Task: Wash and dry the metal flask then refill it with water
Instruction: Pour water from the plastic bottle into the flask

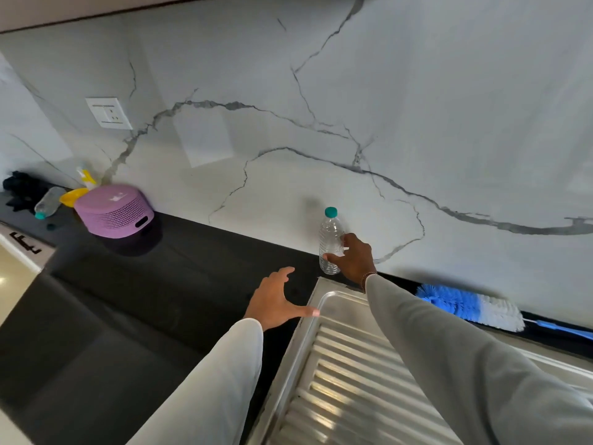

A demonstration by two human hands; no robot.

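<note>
Standing upright on the dark table (199, 252), clear plastic bottle (330, 242) gripped by right hand (354, 260), arm outstretched, left hand (276, 303) open, fingers spread, hovering beside steel drainboard (346, 364).

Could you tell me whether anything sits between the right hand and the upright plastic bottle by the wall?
Nothing visible does. The right hand is already at the plastic bottle, thumb and fingers spread around its lower body. The left hand hovers apart over the black counter.
</note>
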